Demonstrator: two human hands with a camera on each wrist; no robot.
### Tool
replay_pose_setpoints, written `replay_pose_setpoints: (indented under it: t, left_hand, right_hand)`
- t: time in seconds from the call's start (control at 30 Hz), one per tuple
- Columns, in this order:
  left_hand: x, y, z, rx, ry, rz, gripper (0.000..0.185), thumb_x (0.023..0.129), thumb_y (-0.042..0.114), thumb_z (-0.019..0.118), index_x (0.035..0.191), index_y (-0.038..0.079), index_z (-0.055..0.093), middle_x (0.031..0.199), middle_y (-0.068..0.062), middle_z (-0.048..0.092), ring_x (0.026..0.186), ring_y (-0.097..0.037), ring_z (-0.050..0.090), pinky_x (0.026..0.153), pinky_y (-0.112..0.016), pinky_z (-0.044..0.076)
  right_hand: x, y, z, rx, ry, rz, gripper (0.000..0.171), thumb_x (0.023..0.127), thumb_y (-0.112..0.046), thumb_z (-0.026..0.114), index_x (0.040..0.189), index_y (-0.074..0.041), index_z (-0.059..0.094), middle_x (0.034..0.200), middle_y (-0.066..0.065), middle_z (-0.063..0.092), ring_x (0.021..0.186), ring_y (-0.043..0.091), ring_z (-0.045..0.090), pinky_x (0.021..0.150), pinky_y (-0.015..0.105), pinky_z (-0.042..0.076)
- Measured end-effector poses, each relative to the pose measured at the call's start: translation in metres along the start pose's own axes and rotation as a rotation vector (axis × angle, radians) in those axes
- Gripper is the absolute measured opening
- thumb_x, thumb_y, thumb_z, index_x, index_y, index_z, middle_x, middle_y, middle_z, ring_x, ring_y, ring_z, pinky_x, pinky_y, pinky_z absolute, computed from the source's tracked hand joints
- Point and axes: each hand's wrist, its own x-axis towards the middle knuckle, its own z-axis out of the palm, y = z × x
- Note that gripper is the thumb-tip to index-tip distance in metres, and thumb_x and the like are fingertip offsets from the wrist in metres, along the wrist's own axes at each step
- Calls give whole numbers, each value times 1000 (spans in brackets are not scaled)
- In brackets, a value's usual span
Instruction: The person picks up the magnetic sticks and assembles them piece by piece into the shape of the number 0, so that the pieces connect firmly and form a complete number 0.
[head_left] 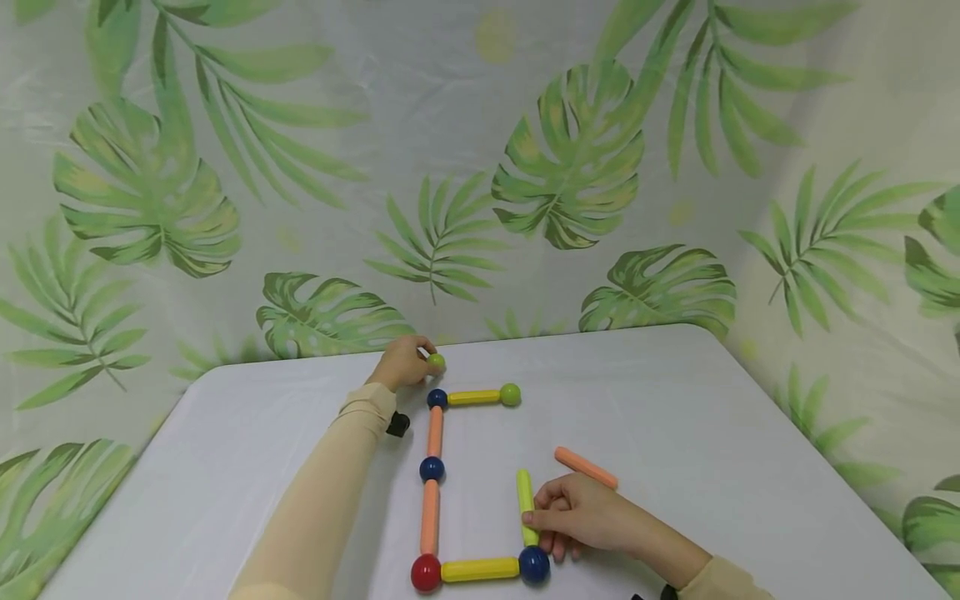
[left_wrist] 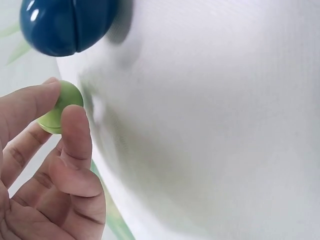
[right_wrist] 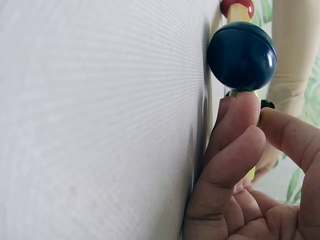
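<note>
Near the table's far edge, my left hand [head_left: 403, 363] pinches a small green ball [left_wrist: 50, 120] between thumb and fingers. A blue ball [head_left: 437, 399] lies close in front of that hand. My right hand [head_left: 588, 510] pinches a yellow-green rod [head_left: 525, 490], whose near end meets another blue ball [head_left: 534, 565]. From this ball a yellow rod [head_left: 480, 570] runs left to a red ball [head_left: 426, 573]. Orange rods [head_left: 430, 517] and a middle blue ball [head_left: 432, 469] form the left side. At the top, a yellow rod [head_left: 474, 397] ends in a second green ball [head_left: 510, 394].
A loose orange rod [head_left: 586, 467] lies on the white table [head_left: 675, 417] just beyond my right hand. Behind the table hangs a leaf-printed cloth [head_left: 450, 125]. My left forearm [head_left: 318, 492] stretches along the left of the rod-and-ball shape.
</note>
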Motion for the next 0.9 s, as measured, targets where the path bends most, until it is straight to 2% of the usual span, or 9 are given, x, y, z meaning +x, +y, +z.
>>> replay_pose_setpoints:
  t: [0.17,0.27,0.37,0.47,0.67,0.9]
  left_hand:
    - [-4,2,-5,2,-8,28,38,95,17,83,130,6,71,114,-16,74,75,-19,74,69,-28,59]
    - [-8,6,-9,21,-13,47,37,97,18,82,130,7,70,113,-15,74,74,-19,74,77,-34,59]
    - [-14,11,-12,31,-20,74,37,97,21,82,131,9,71,114,-14,74,77,-24,76,85,-40,58]
    - [-20,16,-15,27,-35,105,37,97,22,82,130,10,71,115,-14,73,82,-31,78,89,-43,58]
    - [-32,25,-14,3,-67,167,35,96,21,83,128,10,72,113,-14,75,83,-36,78,79,-37,61]
    - [-45,36,-10,7,-100,220,32,96,20,83,124,9,74,110,-13,76,74,-24,75,74,-33,60]
  right_hand:
    - [1,0,0,-2,-2,6,23,104,-28,72,98,-6,69,72,0,73,57,7,61,49,18,45]
    - [1,0,0,-11,-1,7,23,104,-28,72,98,-7,69,72,0,73,57,7,61,50,18,45]
    - [1,-1,-1,-14,0,9,22,104,-28,72,98,-7,68,72,0,73,57,7,61,49,17,45]
    - [1,-1,-1,-14,0,16,22,104,-28,72,98,-7,68,72,0,73,57,7,61,49,17,45]
    - [1,-1,-1,-5,-3,29,23,104,-29,72,97,-8,67,72,-1,73,57,7,61,50,17,45]
    - [0,-2,0,-6,-1,37,23,104,-29,72,97,-8,67,72,-1,73,57,7,61,50,17,46]
